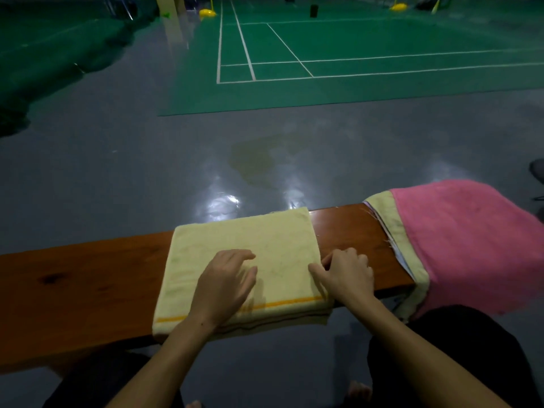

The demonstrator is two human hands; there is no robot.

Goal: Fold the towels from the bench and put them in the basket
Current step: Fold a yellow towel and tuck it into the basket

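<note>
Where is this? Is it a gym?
Probably an indoor badminton hall: a green court with white lines, yellow net-post bases, and a wooden bench beside it holding towels.

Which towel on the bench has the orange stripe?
The folded pale yellow towel under both hands: its stripe runs along the near edge. The pink towel draped at the right end shows none.
</note>
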